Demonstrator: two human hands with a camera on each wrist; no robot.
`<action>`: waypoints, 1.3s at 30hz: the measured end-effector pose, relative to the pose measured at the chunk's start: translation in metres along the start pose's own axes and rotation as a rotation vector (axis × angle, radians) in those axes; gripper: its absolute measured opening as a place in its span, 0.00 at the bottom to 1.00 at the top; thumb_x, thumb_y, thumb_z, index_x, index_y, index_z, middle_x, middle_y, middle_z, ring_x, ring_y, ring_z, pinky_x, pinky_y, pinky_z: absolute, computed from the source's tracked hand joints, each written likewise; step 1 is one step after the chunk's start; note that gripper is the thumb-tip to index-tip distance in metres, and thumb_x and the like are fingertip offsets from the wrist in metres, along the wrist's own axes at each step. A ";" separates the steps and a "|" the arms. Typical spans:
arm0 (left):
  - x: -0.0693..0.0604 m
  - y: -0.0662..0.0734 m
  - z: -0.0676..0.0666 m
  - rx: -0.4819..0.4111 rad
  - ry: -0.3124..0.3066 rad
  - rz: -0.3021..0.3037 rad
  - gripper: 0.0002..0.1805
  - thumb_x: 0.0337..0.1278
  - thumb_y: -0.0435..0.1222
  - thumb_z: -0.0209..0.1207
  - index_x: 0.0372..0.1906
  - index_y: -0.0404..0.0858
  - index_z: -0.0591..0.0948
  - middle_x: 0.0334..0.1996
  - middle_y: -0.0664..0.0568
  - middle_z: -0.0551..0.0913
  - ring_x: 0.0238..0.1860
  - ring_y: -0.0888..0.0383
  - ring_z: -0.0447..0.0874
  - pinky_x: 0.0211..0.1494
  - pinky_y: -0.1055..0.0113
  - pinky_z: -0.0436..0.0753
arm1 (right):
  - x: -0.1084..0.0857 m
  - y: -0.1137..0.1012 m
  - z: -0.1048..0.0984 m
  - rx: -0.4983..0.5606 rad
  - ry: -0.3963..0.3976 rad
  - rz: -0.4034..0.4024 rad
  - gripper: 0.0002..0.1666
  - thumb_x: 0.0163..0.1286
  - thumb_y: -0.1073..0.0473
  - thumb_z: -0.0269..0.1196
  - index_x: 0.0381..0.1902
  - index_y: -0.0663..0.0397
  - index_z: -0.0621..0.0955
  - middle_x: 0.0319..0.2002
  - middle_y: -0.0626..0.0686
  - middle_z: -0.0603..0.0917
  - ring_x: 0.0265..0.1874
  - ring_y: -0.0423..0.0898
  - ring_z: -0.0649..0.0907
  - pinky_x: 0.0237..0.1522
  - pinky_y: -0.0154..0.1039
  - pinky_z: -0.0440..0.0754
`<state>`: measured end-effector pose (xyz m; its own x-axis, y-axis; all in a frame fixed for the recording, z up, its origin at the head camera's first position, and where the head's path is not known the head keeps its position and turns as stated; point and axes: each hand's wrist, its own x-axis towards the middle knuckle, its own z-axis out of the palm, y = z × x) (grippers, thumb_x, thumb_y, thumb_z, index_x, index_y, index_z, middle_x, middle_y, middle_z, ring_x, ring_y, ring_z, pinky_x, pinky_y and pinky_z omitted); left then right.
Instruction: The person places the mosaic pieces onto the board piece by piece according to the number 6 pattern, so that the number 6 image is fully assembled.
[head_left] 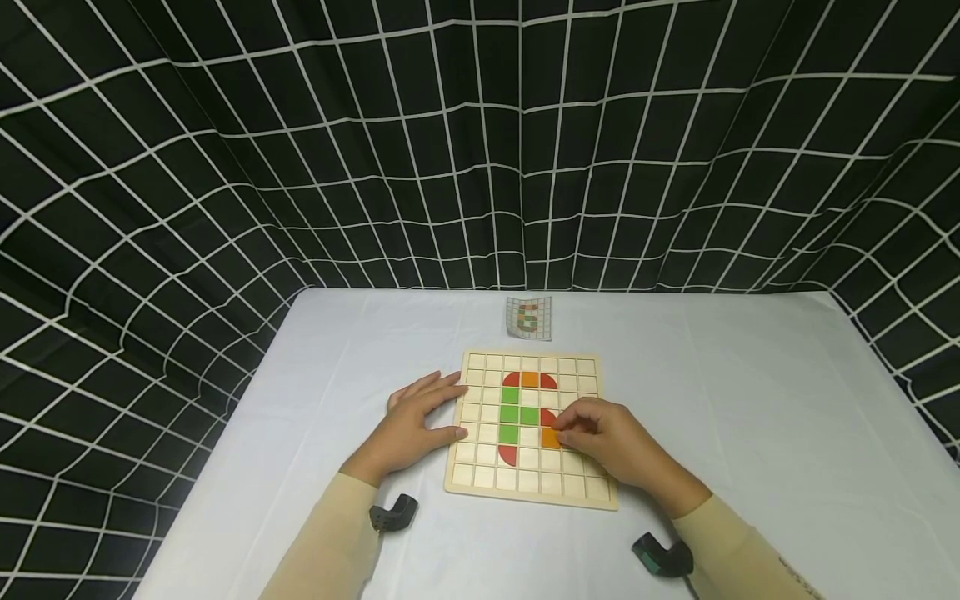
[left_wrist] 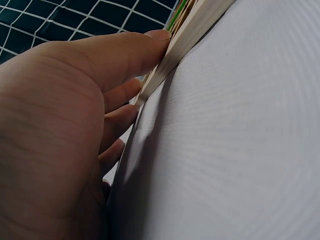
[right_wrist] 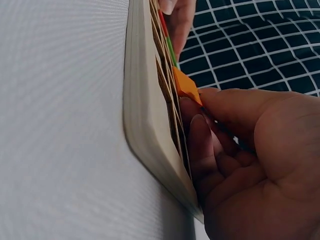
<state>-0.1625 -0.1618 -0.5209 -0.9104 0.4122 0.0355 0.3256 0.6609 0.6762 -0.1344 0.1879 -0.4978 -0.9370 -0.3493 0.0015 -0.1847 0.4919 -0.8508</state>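
Observation:
A square wooden grid board (head_left: 486, 477) lies on the table with red, green and orange tiles set in its cells. My right hand (head_left: 621, 443) is over the board's right half and pinches an orange square tile (head_left: 551, 438) between thumb and fingers. In the right wrist view that orange tile (right_wrist: 186, 85) sits tilted, one edge raised off the board. Just above it in the head view is a red rounded tile (head_left: 547, 417), partly hidden by the fingers. My left hand (head_left: 411, 423) has its fingers extended, with thumb and fingertips touching the board's left edge (left_wrist: 172, 55).
Behind the board lies a small card (head_left: 528, 317) printed with a coloured grid pattern. A white cloth (head_left: 735, 400) covers the table. Black curtains with white grid lines (head_left: 517, 142) stand around its back and sides. Dark curved devices (head_left: 394, 513) sit at both wrists.

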 end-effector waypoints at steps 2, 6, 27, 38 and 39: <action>0.000 0.001 0.000 -0.009 0.006 0.005 0.37 0.66 0.49 0.76 0.78 0.50 0.79 0.82 0.60 0.67 0.85 0.52 0.52 0.80 0.46 0.45 | 0.000 0.001 0.000 0.001 0.001 -0.004 0.06 0.72 0.65 0.75 0.42 0.49 0.90 0.36 0.46 0.85 0.35 0.47 0.82 0.38 0.36 0.82; 0.000 0.002 0.000 -0.014 0.009 0.008 0.37 0.65 0.49 0.76 0.78 0.49 0.79 0.82 0.59 0.67 0.85 0.51 0.52 0.80 0.45 0.45 | 0.000 0.002 -0.001 0.017 0.002 -0.016 0.05 0.73 0.64 0.75 0.44 0.50 0.90 0.36 0.46 0.84 0.34 0.47 0.82 0.36 0.36 0.81; -0.001 0.002 -0.001 -0.007 -0.002 -0.001 0.38 0.66 0.49 0.76 0.78 0.49 0.78 0.83 0.59 0.66 0.85 0.52 0.51 0.81 0.44 0.44 | -0.003 0.002 -0.003 0.078 -0.006 -0.017 0.05 0.77 0.59 0.72 0.47 0.51 0.90 0.42 0.48 0.86 0.39 0.49 0.81 0.40 0.36 0.80; -0.002 0.003 -0.002 -0.018 -0.001 0.001 0.37 0.66 0.49 0.76 0.78 0.50 0.79 0.82 0.59 0.67 0.85 0.51 0.52 0.81 0.43 0.44 | -0.002 0.005 -0.003 0.121 -0.023 -0.048 0.04 0.80 0.61 0.69 0.47 0.54 0.89 0.46 0.50 0.88 0.44 0.49 0.84 0.49 0.36 0.84; -0.002 0.003 -0.002 -0.017 -0.001 0.000 0.37 0.66 0.49 0.76 0.78 0.50 0.79 0.82 0.59 0.67 0.85 0.51 0.52 0.81 0.43 0.44 | -0.003 0.005 -0.003 0.128 -0.025 -0.051 0.05 0.80 0.61 0.68 0.47 0.54 0.89 0.46 0.50 0.88 0.44 0.50 0.84 0.49 0.36 0.84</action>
<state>-0.1605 -0.1617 -0.5173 -0.9103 0.4125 0.0346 0.3207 0.6501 0.6889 -0.1338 0.1936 -0.5007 -0.9196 -0.3913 0.0346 -0.1908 0.3678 -0.9101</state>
